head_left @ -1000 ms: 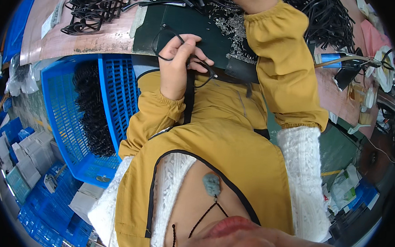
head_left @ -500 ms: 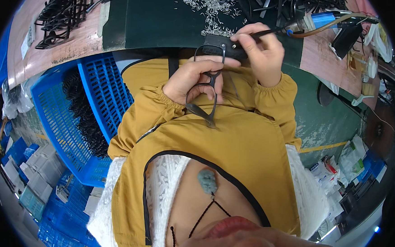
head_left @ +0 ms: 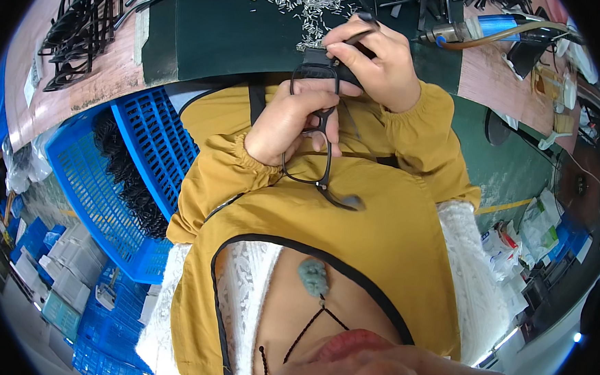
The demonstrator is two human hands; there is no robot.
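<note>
My left hand (head_left: 287,121) is closed around the middle of a black eyeglass frame (head_left: 329,155), which stands upright on end over my lap. Its upper rim is near the table edge. From the lower rim a dark temple arm (head_left: 337,200) sticks out, its tip blurred. My right hand (head_left: 383,62) pinches another black temple arm (head_left: 357,36) close to the frame's upper hinge corner; whether the two are joined I cannot tell. Behind the upper rim sits a small black block (head_left: 315,55) at the table edge, partly hidden by my hands.
Small silver screw-like pieces (head_left: 301,2) lie heaped on the dark green mat (head_left: 213,38). A blue-and-silver driver with a hose (head_left: 488,27) rests at the right. Black frames (head_left: 80,26) are piled at the left. A blue basket (head_left: 74,167) beside me holds dark parts.
My right hand has shifted left to the frame's upper corner, and the temple arm in it now tilts more steeply upward. The lower temple arm has swung right. My left hand keeps its hold.
</note>
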